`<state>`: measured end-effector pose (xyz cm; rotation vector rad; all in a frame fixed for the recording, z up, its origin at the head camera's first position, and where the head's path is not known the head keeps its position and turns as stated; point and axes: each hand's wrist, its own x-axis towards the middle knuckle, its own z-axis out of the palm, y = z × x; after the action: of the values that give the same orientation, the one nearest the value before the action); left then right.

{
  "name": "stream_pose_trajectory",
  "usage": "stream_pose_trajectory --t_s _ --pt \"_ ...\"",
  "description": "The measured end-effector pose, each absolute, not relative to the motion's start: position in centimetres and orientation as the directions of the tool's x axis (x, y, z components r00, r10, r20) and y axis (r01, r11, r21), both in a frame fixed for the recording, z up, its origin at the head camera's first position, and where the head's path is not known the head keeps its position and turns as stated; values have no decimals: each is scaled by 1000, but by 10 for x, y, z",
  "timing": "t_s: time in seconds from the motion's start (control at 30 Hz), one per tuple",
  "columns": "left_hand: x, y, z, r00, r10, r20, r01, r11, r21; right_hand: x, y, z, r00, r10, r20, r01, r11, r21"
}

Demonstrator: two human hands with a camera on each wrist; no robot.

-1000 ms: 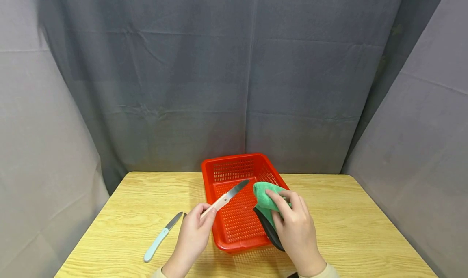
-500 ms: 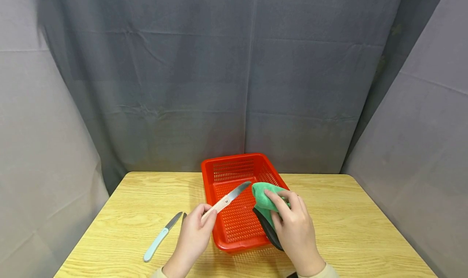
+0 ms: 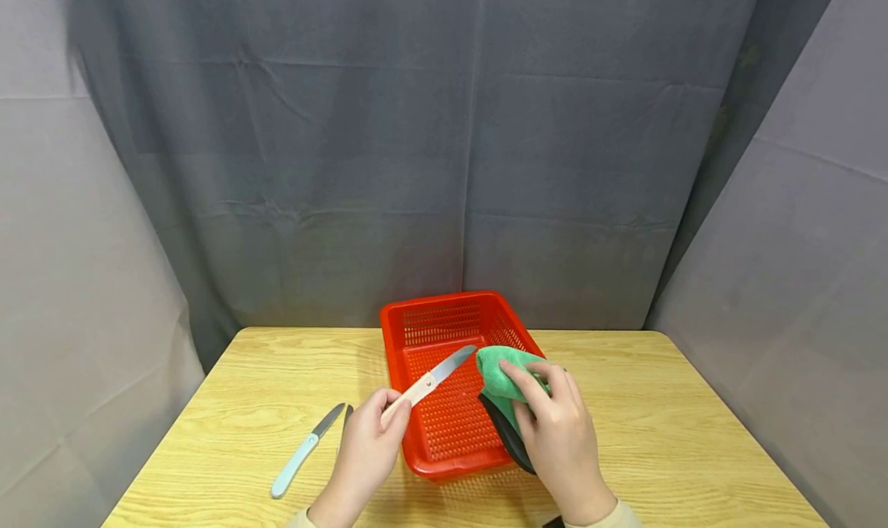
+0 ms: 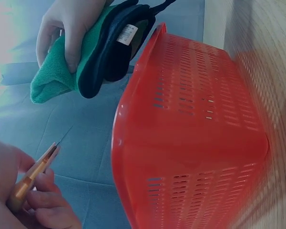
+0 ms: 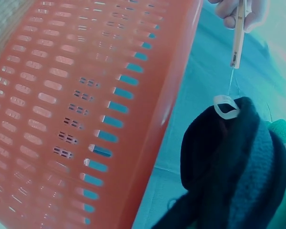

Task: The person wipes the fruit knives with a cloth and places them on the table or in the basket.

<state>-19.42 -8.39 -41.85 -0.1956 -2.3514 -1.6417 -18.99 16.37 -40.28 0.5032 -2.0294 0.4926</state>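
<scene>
Left hand (image 3: 365,445) pinched knife (image 3: 428,385) by handle (image 3: 412,397): judged light, stiff, safest there. Right hand (image 3: 560,432) gripped soft-looking green cloth (image 3: 501,375), right of blade (image 3: 453,363).

I saw a slim knife (image 3: 428,384) with a cream handle and bare silvery blade, held slantwise above the red perforated plastic basket (image 3: 452,463), its tip near but apart from a folded fluffy green cloth (image 3: 492,372), black-edged, white-tagged, likewise held up.
</scene>
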Motion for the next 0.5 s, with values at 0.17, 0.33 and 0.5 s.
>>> stream_pose_trajectory --t_s 0.17,0.33,0.5 --pt "-193 -85 -418 -956 -42 290 258 353 899 -189 164 -400 -414 -174 893 -559 823 -98" --pt "-192 -84 -418 -950 -48 308 266 390 882 -188 161 -401 -347 -234 908 -605 796 -26" --pt "-191 -83 -419 -925 -40 377 316 467 826 -186 160 -402 -349 -297 889 -628 778 14"
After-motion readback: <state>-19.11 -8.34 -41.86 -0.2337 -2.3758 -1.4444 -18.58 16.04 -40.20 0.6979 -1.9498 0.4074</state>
